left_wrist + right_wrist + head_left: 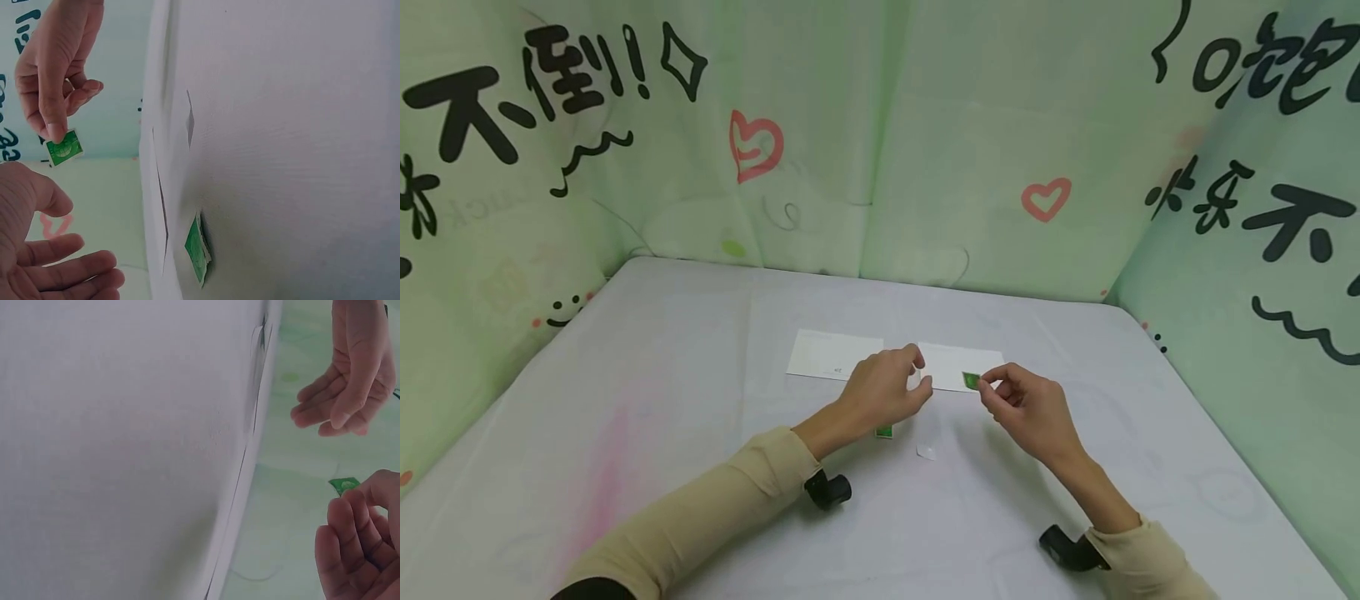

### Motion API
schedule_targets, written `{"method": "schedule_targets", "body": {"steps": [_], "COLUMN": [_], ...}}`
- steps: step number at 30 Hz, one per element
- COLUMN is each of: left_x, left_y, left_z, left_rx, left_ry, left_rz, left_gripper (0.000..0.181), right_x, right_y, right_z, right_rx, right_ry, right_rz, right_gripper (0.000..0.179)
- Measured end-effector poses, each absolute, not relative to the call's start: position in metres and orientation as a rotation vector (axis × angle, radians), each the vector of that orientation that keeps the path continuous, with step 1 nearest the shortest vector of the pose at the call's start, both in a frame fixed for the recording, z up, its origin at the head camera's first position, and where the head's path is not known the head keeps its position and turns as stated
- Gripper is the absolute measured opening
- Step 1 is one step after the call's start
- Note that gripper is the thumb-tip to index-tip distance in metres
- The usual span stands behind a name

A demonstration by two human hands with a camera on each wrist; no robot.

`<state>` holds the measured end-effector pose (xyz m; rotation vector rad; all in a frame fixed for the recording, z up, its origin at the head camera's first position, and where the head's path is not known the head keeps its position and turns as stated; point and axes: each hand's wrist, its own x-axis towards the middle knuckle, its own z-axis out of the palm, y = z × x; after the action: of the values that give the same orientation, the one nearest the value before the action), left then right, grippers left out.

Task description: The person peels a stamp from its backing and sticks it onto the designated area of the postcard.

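My right hand (1028, 410) pinches a small green stamp (971, 381) with a pale scalloped edge between thumb and fingertips. In the head view the stamp overlaps the right white envelope (943, 360). To its left, my left hand (887, 387) hovers with relaxed, parted fingers and holds nothing, as the left wrist view also shows. That hand overlaps the inner ends of both envelopes. Below it, a thin stack of green stamps (198, 250) lies on the table, partly hidden by the hand in the head view.
The left white envelope (820, 354) lies flat with small print near its lower edge. A small whitish scrap of paper (927, 452) is on the white tablecloth (715, 350) between the arms. Printed green curtains (985, 125) stand behind and beside the table.
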<state>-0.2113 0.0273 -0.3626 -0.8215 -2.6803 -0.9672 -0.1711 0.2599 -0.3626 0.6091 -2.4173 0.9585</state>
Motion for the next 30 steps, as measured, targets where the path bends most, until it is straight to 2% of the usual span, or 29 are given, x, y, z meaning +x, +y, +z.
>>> {"method": "schedule_targets", "body": {"steps": [6,15,30], "left_x": [-0.219,-0.230,-0.246], "left_y": [0.034,0.040,0.045], "left_z": [-0.364,-0.365,-0.373], "left_rx": [-0.826,-0.804,-0.762], "left_ry": [-2.690,-2.705,-2.745], "left_rz": [-0.947,-0.898,-0.800], "left_gripper": [0.028,0.034,0.039], "right_x": [-0.179,-0.193,-0.208], "right_y": [0.269,0.282,0.292], "right_z": [-0.363,-0.362,-0.362], "right_rx": [0.452,0.167,-0.089], "right_ry": [-2.502,-2.636,-2.677], "right_rz": [1.053,1.237,1.396], "right_gripper": [0.003,0.022,0.032]}}
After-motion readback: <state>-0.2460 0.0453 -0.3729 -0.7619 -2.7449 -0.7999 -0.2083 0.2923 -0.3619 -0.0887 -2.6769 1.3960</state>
